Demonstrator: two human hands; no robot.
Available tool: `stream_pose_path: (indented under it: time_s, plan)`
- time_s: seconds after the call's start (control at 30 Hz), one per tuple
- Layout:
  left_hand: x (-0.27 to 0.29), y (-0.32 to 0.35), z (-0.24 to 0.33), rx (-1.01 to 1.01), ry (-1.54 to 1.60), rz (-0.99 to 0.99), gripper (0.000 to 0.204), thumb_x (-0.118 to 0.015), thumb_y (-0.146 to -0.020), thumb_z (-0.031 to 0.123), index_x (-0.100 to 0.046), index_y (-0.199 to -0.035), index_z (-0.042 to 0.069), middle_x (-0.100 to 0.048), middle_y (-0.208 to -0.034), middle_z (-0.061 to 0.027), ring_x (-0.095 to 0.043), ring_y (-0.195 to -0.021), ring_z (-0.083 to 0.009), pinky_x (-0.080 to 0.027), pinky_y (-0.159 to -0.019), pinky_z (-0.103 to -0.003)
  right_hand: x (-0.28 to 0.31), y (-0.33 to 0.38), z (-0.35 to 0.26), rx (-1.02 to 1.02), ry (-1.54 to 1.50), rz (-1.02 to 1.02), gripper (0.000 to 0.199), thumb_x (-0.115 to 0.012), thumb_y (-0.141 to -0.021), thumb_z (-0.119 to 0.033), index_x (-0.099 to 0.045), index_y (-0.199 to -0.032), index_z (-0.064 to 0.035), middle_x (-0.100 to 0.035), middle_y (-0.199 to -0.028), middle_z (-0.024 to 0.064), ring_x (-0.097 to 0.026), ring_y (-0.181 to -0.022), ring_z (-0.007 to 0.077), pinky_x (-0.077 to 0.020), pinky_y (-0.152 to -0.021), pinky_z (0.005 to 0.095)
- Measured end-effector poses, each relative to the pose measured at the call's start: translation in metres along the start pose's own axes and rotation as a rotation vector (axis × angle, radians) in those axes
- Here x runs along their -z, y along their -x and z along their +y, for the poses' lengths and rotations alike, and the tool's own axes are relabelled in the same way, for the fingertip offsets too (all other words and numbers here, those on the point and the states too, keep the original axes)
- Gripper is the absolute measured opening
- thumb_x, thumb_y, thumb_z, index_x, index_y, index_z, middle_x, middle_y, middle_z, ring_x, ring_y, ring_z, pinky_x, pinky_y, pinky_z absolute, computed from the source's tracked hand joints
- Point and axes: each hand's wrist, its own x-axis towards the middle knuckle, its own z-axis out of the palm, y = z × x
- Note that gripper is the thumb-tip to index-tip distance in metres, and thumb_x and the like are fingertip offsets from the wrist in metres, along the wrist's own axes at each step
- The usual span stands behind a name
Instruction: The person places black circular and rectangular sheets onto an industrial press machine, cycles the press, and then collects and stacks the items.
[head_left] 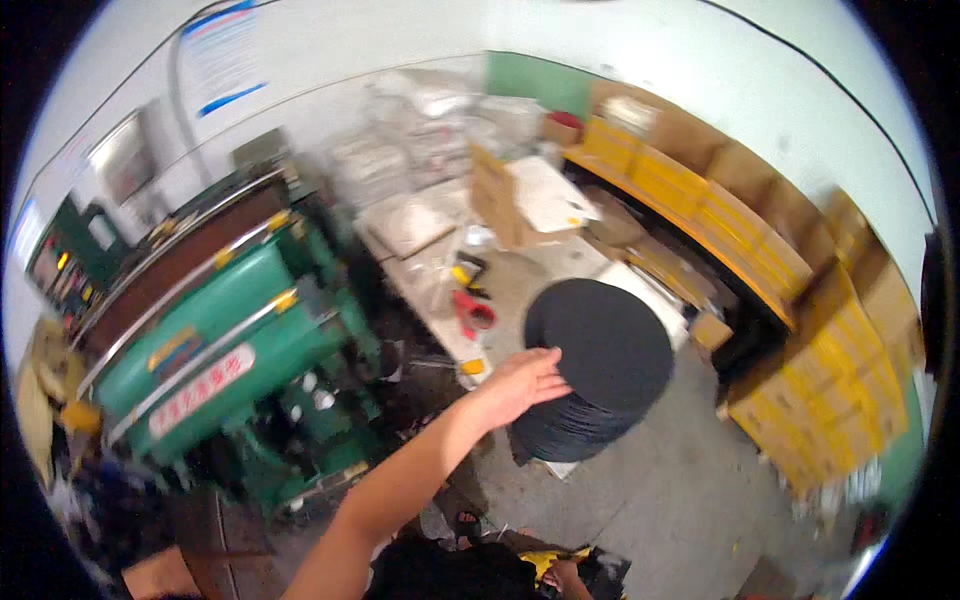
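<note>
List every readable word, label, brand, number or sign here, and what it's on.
White label on the green machine: large red characters, slightly blurred; wording not copied here.
Small blue-and-orange plate, same machine: too small to read.
White-and-blue wall poster: too blurred to read.
Yellow-and-brown boxes, right: no legible print.
Black round stack at the left hand: no text visible.

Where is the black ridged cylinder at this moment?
In the head view, the black ridged cylinder is right of centre, just right of the bare left hand.
</note>
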Motion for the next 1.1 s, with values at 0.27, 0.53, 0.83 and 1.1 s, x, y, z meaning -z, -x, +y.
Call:
stream_pose_path:
  time_s: [0.27, 0.53, 0.83, 1.1]
  plan:
    - [0.185, 0.278, -0.071, -0.269, 0.173, 0.467, 0.041, -0.054, -0.098, 0.025, -0.05, -0.13, 0.0, -0.057, -0.129, -0.0206, -0.058, -0.118, -0.0323, -0.046, -0.101, -0.044, -0.08, -0.041, -0.18, 0.215, 0.231, -0.338, 0.024, -0.057, -0.091, -0.027, -0.058, -0.092, -0.0029, -0.056, -0.076, 0.0134, -0.048, -0.056, 0.0268, -0.0372, -0.047, 0.0349]
    - [0.186, 0.744, -0.212, -1.178, -0.421, 2.454, 0.009, -0.054, -0.09, 0.01, -0.061, -0.091, 0.005, -0.062, -0.085, -0.0046, -0.058, -0.073, -0.0131, -0.048, -0.062, -0.026, -0.253, -0.004, -0.154, 0.16, 0.939, -0.381, 0.026, -0.058, -0.092, -0.026, -0.06, -0.093, -0.001, -0.059, -0.077, 0.0127, -0.052, -0.058, 0.0247, -0.0413, -0.048, 0.0343]
    - [0.098, 1.022, -0.278, -0.658, -0.355, 3.237, 0.038, -0.069, -0.09, 0.024, -0.06, -0.113, -0.005, -0.064, -0.094, -0.0082, -0.058, -0.085, -0.0168, -0.047, -0.08, -0.031, -0.454, 0.088, -0.097, 0.398, 1.274, -0.683, 0.029, -0.06, -0.092, -0.025, -0.061, -0.1, 0.0026, -0.064, -0.085, 0.0131, -0.061, -0.068, 0.0227, -0.0493, -0.057, 0.0346]
    - [0.07, 1.033, -0.3, -1.099, 0.305, 2.771, 0.026, -0.071, -0.087, 0.029, -0.064, -0.103, 0.01, -0.055, -0.084, 0.0045, -0.05, -0.073, -0.0067, -0.04, -0.063, -0.024, -0.505, 0.158, -0.077, 0.427, 1.331, -0.775, 0.032, -0.061, -0.091, -0.024, -0.062, -0.106, 0.0046, -0.068, -0.094, 0.0139, -0.067, -0.075, 0.022, -0.055, -0.062, 0.0345]
